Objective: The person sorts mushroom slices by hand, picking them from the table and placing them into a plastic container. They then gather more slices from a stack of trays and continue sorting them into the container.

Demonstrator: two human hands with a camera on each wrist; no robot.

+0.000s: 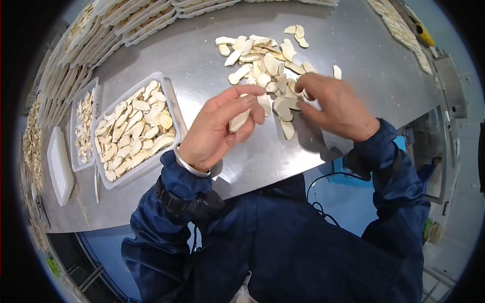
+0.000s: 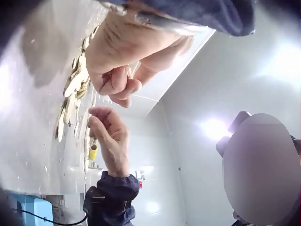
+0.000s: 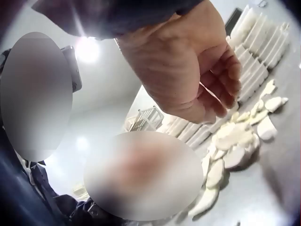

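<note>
Pale, flat slices (image 1: pixel 271 64) lie in a loose pile on the metal table, also visible in the left wrist view (image 2: pixel 76 82) and the right wrist view (image 3: pixel 235 136). The left hand (image 1: pixel 222 121), palm turned up, holds a pale slice (image 1: pixel 239 120) in its curled fingers; in the left wrist view this hand (image 2: pixel 129 52) hides most of it. Over the pile's right edge, the right hand (image 1: pixel 339 105) reaches down with bent fingers and the thumb apart, beside a heart-shaped slice (image 1: pixel 284 107). The right wrist view shows this hand (image 3: pixel 193 70) with nothing visible in its fingers.
A clear tray (image 1: pixel 135 132) full of slices stands at the left, with a narrower tray (image 1: pixel 84 126) and a white lid-like piece (image 1: pixel 61 165) beyond it. Stacked trays (image 1: pixel 146 21) line the back left. A yellow-handled object (image 1: pixel 424 34) lies at the far right.
</note>
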